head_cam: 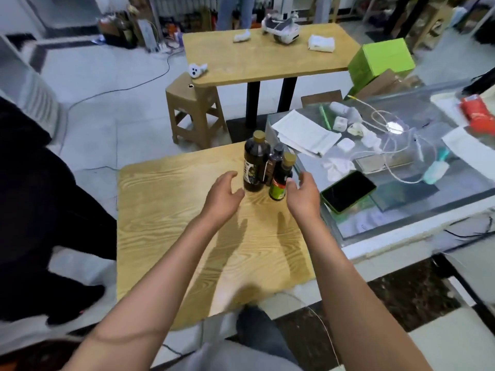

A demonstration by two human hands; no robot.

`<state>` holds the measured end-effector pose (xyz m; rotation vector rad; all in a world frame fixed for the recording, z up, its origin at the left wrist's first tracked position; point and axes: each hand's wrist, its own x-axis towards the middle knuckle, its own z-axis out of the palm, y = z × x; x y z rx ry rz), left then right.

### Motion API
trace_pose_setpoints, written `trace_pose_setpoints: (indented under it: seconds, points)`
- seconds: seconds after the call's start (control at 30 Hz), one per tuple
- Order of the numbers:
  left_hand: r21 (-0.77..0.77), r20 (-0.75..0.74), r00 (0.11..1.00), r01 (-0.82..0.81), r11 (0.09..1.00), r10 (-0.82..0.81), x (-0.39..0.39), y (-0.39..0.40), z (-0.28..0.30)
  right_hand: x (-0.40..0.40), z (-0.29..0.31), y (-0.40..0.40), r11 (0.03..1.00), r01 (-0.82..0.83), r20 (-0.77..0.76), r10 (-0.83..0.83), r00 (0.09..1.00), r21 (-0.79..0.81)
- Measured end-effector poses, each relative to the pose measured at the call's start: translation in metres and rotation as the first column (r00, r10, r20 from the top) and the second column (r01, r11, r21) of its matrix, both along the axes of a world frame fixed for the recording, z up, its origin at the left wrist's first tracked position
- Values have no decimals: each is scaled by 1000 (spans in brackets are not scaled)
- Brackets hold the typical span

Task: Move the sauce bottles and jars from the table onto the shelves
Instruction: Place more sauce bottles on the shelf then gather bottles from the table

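Note:
Three dark sauce bottles stand together at the far right of the wooden table [166, 223]. The large bottle [254, 163] has a gold cap. Behind it stands a slimmer black-capped bottle [276, 162]. A small bottle with a green label [280, 180] stands in front. My left hand [222, 195] hovers just left of the large bottle, fingers relaxed and spread, holding nothing. My right hand [302, 194] hovers just right of the green-label bottle, fingers loosely open, apart from it. No shelves are in view.
A glass counter [401, 210] adjoins the table on the right, carrying a phone in a green case [348, 191], papers, chargers and cables. A plastic stool [195, 111] and a second wooden table [267, 57] stand beyond. A person in dark clothes [40, 210] stands at the left.

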<state>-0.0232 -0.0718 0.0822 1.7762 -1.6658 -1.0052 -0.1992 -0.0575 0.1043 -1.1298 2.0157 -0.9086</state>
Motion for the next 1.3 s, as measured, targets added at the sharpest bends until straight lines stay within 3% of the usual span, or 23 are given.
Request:
trace_pose_setpoints:
  seconds: [0.17,0.27,0.47,0.63,0.83,0.9,0.97,1.03,1.3]
  points:
    - [156,-129,986,-88,984,109,-20,-77,-6,-20,-21,-60,1000,-10,50,9,999,23]
    - [172,-127,986,-85,981,108,-31,-115,-8,-27,-36,-85,1000,-22,59,22,998,-1]
    - [169,-276,959,-17,985,63,-59,-163,-13,-35,-64,-116,998,54,141,-56,988,12]
    - [85,-158,987,-18,996,31,-58,-168,-26,-34,-77,-120,998,53,184,-48,982,-25]
    - [28,297,947,-137,990,122,-65,-160,-33,-34,-86,-124,998,46,274,-31,961,-48]
    - [63,246,962,-135,989,116,-66,-159,-36,-35,-87,-123,997,46,307,-23,951,-68]
    - [113,46,995,-93,989,88,-66,-154,-38,-37,-89,-122,995,39,333,-7,943,-90]
    - [74,-60,995,-79,994,83,-66,-147,-44,-39,-91,-120,995,30,355,7,935,-99]
    - [-79,62,998,3,997,2,-71,-124,-25,-50,-81,-106,989,-85,538,138,832,-123]
